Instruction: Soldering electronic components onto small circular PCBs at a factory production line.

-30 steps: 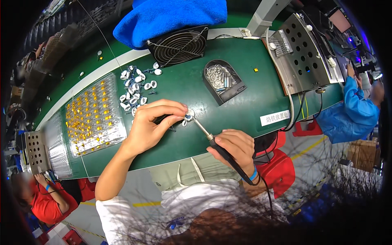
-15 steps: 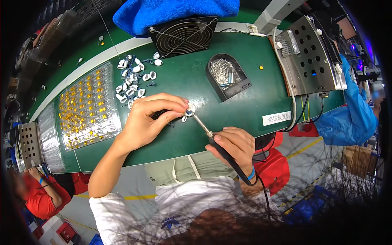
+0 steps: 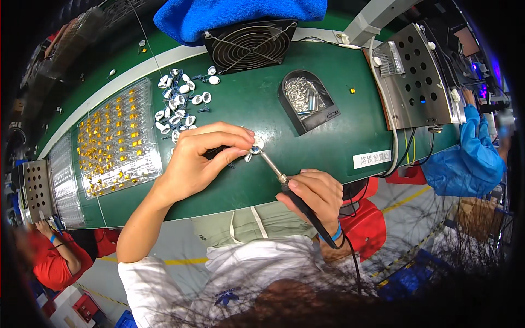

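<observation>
Over the green bench, my left hand (image 3: 191,158) is closed in a pinch on a small white oval shell (image 3: 258,142) with short dark wires. A dark shape shows under the fingers of that hand; I cannot make out what it is. My right hand (image 3: 320,197) is wrapped round the black handle of a soldering iron (image 3: 281,177). The iron's metal tip points up and left and meets the lower edge of the shell, though the exact contact is too small to see. Several similar white shells (image 3: 178,104) with dark wires lie in a loose pile beyond my left hand.
A clear tray (image 3: 146,117) with yellow squares lies left. A black fan (image 3: 252,48) under a blue towel (image 3: 235,16) stands at the back. A black holder (image 3: 320,118) contains metal shavings. Perforated metal boxes (image 3: 418,82) stand right; people in blue (image 3: 473,158) and red (image 3: 60,265) sit nearby.
The whole view has shifted slightly. My hands, the shell and the soldering iron keep nearly the same pose. At the right, the person in blue has moved an arm.
</observation>
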Demonstrator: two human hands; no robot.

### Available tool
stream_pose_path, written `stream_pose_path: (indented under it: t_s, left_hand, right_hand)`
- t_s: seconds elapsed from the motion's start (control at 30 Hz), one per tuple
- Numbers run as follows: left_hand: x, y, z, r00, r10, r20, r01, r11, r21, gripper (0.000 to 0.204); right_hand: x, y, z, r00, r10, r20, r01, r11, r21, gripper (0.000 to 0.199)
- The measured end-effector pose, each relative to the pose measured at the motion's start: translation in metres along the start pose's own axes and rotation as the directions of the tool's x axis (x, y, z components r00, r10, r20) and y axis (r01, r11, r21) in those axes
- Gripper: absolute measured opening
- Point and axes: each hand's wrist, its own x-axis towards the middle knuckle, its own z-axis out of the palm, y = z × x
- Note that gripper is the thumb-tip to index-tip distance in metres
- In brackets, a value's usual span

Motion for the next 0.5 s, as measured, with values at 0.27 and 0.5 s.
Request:
stream_pose_path:
  t_s: [0.27,0.5]
  left_hand:
    - [0.0,0.0011,0.0001,1.0,0.003,0.0,-0.003,1.0,0.012,0.016]
    - [-0.0001,0.0011,0.0001,1.0,0.007,-0.004,-0.007,1.0,0.003,0.017]
  right_hand:
    - [-0.0003,-0.0001,0.0004,1.0,-0.001,-0.002,0.001,1.0,-0.007,0.045]
    - [-0.0016,0.0015,0.0006,1.0,-0.005,-0.025,0.005,1.0,0.031,0.046]
